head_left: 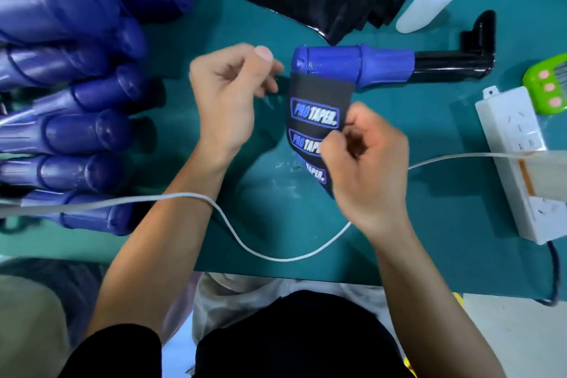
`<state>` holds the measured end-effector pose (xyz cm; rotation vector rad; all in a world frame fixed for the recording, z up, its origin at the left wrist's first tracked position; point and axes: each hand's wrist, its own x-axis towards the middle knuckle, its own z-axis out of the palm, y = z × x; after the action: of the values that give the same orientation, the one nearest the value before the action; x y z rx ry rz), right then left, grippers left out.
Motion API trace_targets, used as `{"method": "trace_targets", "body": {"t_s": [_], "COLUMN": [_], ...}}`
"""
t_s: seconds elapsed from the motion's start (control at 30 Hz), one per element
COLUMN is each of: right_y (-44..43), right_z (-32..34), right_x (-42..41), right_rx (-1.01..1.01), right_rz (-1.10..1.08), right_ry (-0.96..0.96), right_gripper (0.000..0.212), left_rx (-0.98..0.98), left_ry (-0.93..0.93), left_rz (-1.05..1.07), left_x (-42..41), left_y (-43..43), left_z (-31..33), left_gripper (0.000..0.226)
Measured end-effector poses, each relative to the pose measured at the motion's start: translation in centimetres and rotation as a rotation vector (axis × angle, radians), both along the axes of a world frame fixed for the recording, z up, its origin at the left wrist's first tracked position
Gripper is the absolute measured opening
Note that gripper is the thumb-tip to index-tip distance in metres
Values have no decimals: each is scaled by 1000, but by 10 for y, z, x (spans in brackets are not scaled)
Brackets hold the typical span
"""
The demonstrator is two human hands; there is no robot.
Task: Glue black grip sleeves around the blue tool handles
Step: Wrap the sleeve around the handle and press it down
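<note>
Only the top edge of the black printed fabric sleeve (319, 98) is laid on the blue plastic tool handle (352, 61) on the teal desk (429, 224), its side pinched by the right grip (365, 159) — what the curled left grip (230, 92) holds, if anything, cannot be told — and the wrapping is judged still to be done

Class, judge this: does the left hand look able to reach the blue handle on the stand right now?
Probably yes. The left hand sits just beside the blue handle, nothing between them; the right hand pinches the black sleeve lower down.
</note>
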<state>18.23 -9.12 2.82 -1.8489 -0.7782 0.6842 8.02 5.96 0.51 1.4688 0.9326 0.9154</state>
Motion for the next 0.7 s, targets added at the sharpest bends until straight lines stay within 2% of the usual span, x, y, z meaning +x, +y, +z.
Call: {"method": "trace_targets", "body": {"t_s": [0.07,0.13,0.23,0.3,0.37,0.5,0.6,0.7], "right_y": [0,1,3,2,2,9,15,20], "right_z": [-5,-10,-13,-14,-14,-21,-30,-35], "right_x": [8,15,24,30,36,40,40,40], "right_rx": [87,104,83,94,92,34,15,7], "right_rz": [-61,-74,-54,-71,-105,-95,-147,-212], "right_ry": [137,228,231,238,200,-26,-56,-8], "right_gripper": [10,22,14,14,24,29,23,19], "left_rx": [-49,-102,-112,-111,-99,-32,-73,-104], "left_ry": [-55,-55,48,97,202,483,511,509], "left_rz": [-198,-380,-504,-491,-435,-277,-187,-120], "left_x": [-1,0,0,-2,-3,2,7,10], "left_y": [-9,-18,-24,-24,-23,-27,-32,-31], "left_z": [1,5,9,9,6,0,0,-1], "left_gripper": [33,34,27,20,19,20,7,10]}}
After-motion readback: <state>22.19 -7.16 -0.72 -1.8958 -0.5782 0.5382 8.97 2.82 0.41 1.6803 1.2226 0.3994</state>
